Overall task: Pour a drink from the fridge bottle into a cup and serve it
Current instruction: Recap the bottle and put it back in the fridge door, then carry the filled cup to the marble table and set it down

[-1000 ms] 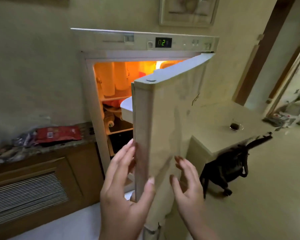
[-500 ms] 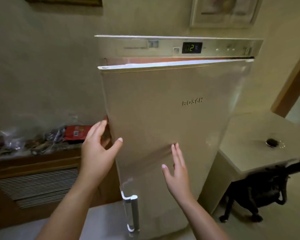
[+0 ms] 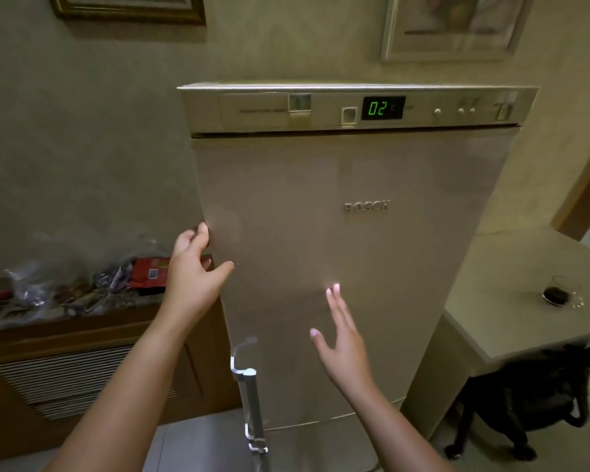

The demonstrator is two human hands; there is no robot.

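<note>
Dim kitchen corner, beige walls, two framed pictures up high, and right in the middle stands the fridge (image 3: pixel 351 267) with its door flush against the cabinet. Left hand (image 3: pixel 193 270) sits at the door's left edge, fingers curled loosely around that edge and thumb spread onto the front panel, gripping nothing but the door itself; right hand (image 3: pixel 341 345) is open and flat, fingers apart, hovering at or just touching the door face, contact too close to call. Neither hand carries a bottle, and no bottle is anywhere in shot. Moving outward: a silver handle (image 3: pixel 251 403) hangs lower down on the left side of the door, and the green display (image 3: pixel 382 108) up top reads 02. Over on the right, on the pale counter (image 3: pixel 511 267), there's a clear glass cup (image 3: pixel 559 294) with something dark in it, so by my reading the pour looks done and the fridge-shutting step is being finished. What comes next, I'd say: let go of the door, turn right, reach well across to that cup and lift it level for serving. Watch the feet though, a black dog (image 3: pixel 532 403) stands under the counter's overhang. Left of the fridge, a cluttered ledge with a red packet (image 3: pixel 150 272).
</note>
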